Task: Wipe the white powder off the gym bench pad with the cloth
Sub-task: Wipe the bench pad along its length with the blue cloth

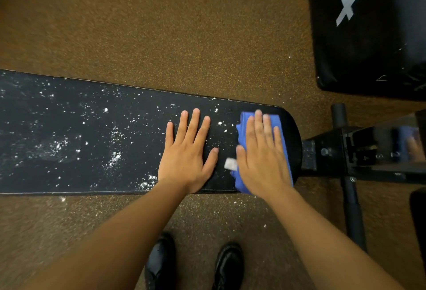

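The black gym bench pad (69,174) runs from the left edge to a rounded end at the right. White powder (116,137) is speckled over most of it, thickest left of centre. A blue cloth (282,128) with a small white tag lies on the pad's right end. My right hand (261,153) presses flat on the cloth with straight fingers. Just left of it, my left hand (187,151) rests flat on the bare pad, fingers spread.
The bench's black metal frame (350,151) and a foot bar (353,211) stick out to the right. A large black padded block (373,36) with white lettering stands at the top right. Speckled brown rubber floor (161,24) surrounds the bench. My two black shoes (196,266) stand below.
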The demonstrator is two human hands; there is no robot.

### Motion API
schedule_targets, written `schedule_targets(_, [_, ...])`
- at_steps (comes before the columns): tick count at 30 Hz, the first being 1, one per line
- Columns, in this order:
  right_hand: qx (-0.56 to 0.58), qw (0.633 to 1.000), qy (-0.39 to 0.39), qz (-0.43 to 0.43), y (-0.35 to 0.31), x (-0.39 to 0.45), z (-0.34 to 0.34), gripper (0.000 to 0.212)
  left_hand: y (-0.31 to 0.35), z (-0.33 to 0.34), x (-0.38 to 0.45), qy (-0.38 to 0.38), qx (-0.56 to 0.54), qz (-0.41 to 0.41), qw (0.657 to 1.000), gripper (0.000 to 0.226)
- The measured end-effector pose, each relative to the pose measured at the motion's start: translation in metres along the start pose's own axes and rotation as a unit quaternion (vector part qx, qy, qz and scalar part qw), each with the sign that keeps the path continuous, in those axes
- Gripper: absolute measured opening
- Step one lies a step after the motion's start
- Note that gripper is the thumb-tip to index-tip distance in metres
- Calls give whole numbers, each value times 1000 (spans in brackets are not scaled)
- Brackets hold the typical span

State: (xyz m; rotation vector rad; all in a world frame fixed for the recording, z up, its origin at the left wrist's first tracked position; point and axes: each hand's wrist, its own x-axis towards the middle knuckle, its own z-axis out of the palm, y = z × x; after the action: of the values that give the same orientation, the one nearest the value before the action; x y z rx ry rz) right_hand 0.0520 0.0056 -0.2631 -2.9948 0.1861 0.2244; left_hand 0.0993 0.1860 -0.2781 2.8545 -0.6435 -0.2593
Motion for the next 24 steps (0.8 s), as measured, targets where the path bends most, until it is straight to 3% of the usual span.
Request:
schedule_targets(3, [6,1000,-1,27,18,-11,-1,68,0,-1,0,-2,-2,1,1000,70])
schedule_targets(9, [10,994,12,113,0,46,-5,66,-3,-5,1,0,-31,4,1000,71])
schedule_targets(15, [19,999,6,26,-14,35,-4,70,-37,-19,-5,4,-25,15,1000,74])
schedule_targets(24, [6,999,22,27,-6,25,-2,72,-55,-17,-9,-3,8,-10,1000,72])
